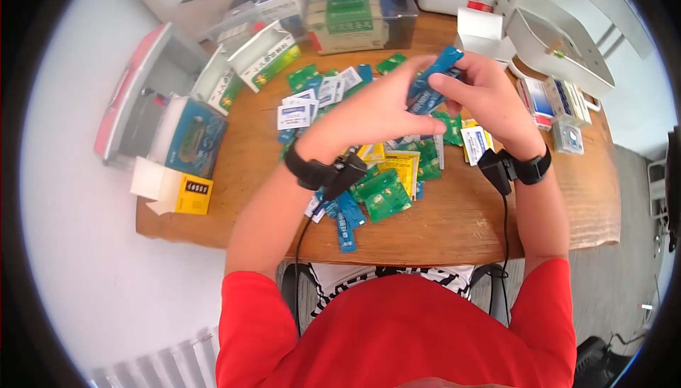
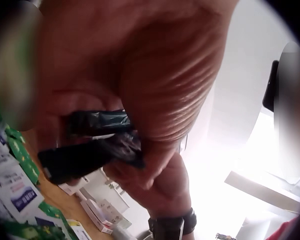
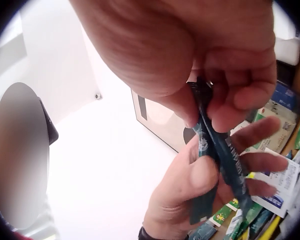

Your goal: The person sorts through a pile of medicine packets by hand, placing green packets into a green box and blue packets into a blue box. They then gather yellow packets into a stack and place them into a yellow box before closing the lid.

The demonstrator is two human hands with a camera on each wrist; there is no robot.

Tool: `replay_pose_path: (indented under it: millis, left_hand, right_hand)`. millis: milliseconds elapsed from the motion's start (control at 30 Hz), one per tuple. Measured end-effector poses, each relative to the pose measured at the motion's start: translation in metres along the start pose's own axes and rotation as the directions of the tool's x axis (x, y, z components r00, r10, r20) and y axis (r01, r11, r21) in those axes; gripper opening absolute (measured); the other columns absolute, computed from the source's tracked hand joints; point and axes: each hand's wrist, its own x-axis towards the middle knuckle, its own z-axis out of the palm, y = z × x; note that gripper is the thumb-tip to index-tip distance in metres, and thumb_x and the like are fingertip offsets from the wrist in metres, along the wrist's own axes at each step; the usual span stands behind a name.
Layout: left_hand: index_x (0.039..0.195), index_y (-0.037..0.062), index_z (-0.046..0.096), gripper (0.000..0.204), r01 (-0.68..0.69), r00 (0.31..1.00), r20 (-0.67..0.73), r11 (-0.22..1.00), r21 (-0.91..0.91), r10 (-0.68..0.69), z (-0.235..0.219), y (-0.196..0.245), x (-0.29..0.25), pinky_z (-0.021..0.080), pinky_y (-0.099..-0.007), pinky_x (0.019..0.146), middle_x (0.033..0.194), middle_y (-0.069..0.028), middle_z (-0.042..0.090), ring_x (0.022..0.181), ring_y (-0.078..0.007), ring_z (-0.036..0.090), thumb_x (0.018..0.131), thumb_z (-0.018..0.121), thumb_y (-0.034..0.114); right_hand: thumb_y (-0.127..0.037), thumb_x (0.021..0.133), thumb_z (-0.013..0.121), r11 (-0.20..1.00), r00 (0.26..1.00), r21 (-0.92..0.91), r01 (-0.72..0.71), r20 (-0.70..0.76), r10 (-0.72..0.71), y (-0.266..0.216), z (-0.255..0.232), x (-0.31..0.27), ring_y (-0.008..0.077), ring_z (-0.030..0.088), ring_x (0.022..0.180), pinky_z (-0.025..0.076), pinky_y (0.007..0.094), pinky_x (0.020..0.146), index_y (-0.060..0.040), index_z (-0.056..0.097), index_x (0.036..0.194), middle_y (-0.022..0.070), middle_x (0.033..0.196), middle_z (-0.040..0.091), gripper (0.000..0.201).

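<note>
Over the table, both hands hold blue stick sachets (image 1: 425,98); two show side by side in the right wrist view. My right hand (image 1: 493,97) pinches their upper ends between thumb and fingers. Lower down, my left hand (image 1: 376,108) has its thumb across one sachet (image 3: 204,192), with its other fingers spread behind the second sachet (image 3: 232,170). In the left wrist view the sachets (image 2: 75,160) look dark, partly hidden by the palm. Below the hands lies a loose pile of green packets (image 1: 385,195), yellow packets (image 1: 404,168), white packets (image 1: 294,115) and more blue sticks (image 1: 345,232).
Opened cartons, one green and white (image 1: 266,58), one blue (image 1: 188,136) and one yellow (image 1: 193,194), stand at the left beside a clear bin (image 1: 145,83). Another clear box (image 1: 401,23) stands behind the pile. At right are small medicine boxes (image 1: 564,101) and a white tray (image 1: 596,69).
</note>
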Motion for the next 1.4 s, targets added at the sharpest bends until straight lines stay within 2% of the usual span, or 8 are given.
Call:
replay_pose_path:
  millis: [167,233,400,500,767,967,1067,1400]
  left_hand:
    - [0.132,0.0041,0.066,0.037,0.186,0.981,-0.059,0.982,-0.016,-0.187,0.020,0.019,0.004,0.055,-0.0276,0.071,0.095,-0.0019,0.071,0.079,-0.0106,0.068,0.099,0.075,0.017]
    - [0.118,0.0042,0.072,0.023,0.143,0.979,-0.153,0.989,0.030,-0.137,0.020,0.018,0.006,0.047,-0.0270,0.059,0.081,0.0004,0.064,0.066,-0.0070,0.060,0.102,0.071,0.020]
    - [0.112,-0.0004,0.072,0.024,0.055,0.935,-0.353,0.987,0.150,0.002,0.027,0.008,0.009,0.054,-0.0359,0.070,0.084,-0.0065,0.073,0.076,-0.0167,0.067,0.101,0.070,0.020]
    - [0.112,-0.0029,0.070,0.027,0.163,0.943,-0.318,0.971,0.175,-0.101,0.038,0.006,0.009,0.055,-0.0389,0.075,0.092,-0.0117,0.077,0.083,-0.0217,0.070,0.099,0.070,0.021]
    - [0.129,-0.0024,0.067,0.045,0.238,0.970,-0.163,0.850,0.469,-0.182,0.011,0.034,-0.011,0.057,-0.0373,0.082,0.103,-0.0182,0.078,0.092,-0.0264,0.075,0.097,0.077,0.028]
    - [0.125,-0.0062,0.074,0.045,0.351,0.931,-0.275,0.793,0.498,-0.240,-0.038,0.002,-0.044,0.058,-0.0344,0.087,0.108,-0.0151,0.080,0.095,-0.0219,0.075,0.100,0.075,0.031]
    - [0.120,-0.0023,0.077,0.037,0.380,0.922,-0.305,0.704,0.600,-0.238,-0.046,-0.008,-0.055,0.057,-0.0359,0.083,0.105,-0.0151,0.079,0.092,-0.0226,0.074,0.100,0.074,0.029]
    - [0.117,0.0019,0.079,0.041,0.391,0.920,-0.309,0.618,0.682,-0.240,-0.040,-0.011,-0.062,0.053,-0.0394,0.073,0.087,-0.0135,0.071,0.081,-0.0274,0.070,0.091,0.082,0.034]
  right_hand:
    - [-0.025,0.102,0.077,0.998,1.000,0.058,0.009,-0.023,-0.007,0.004,-0.002,0.000,0.0047,0.057,0.069,0.046,0.0225,0.060,-0.0028,0.073,0.113,-0.0037,0.081,0.065,0.026]
    - [-0.029,0.101,0.080,0.979,0.980,0.193,0.061,-0.199,-0.022,0.002,0.005,-0.002,0.0050,0.059,0.076,0.046,0.0219,0.066,0.0001,0.070,0.120,-0.0017,0.087,0.066,0.037]
    - [-0.041,0.102,0.079,0.932,0.998,0.363,-0.021,-0.055,0.044,0.015,0.027,-0.004,0.0111,0.065,0.107,0.051,0.0308,0.096,0.0001,0.069,0.130,0.0050,0.116,0.073,0.051]
    - [-0.036,0.106,0.075,0.778,0.985,0.604,-0.169,0.086,0.148,0.016,0.037,-0.008,0.0122,0.066,0.113,0.051,0.0323,0.100,0.0000,0.070,0.129,0.0069,0.122,0.074,0.044]
    - [-0.026,0.111,0.065,0.742,0.993,0.668,-0.051,-0.043,0.107,0.016,0.041,-0.009,0.0185,0.070,0.114,0.053,0.0343,0.102,0.0016,0.071,0.130,0.0120,0.125,0.075,0.034]
    - [-0.025,0.110,0.064,0.639,0.976,0.763,0.097,-0.199,0.089,0.011,-0.002,-0.003,0.0260,0.072,0.106,0.058,0.0393,0.094,0.0017,0.066,0.124,0.0126,0.110,0.075,0.030]
    - [-0.019,0.108,0.066,0.640,0.963,0.763,0.085,-0.228,0.143,0.006,-0.017,-0.001,0.0174,0.063,0.083,0.055,0.0341,0.080,-0.0011,0.066,0.116,0.0027,0.087,0.062,0.020]
    - [-0.016,0.106,0.070,0.734,0.985,0.678,0.045,-0.155,0.083,0.011,-0.008,-0.001,0.0053,0.041,0.063,0.033,0.0256,0.057,-0.0056,0.066,0.106,-0.0067,0.074,0.047,0.011]
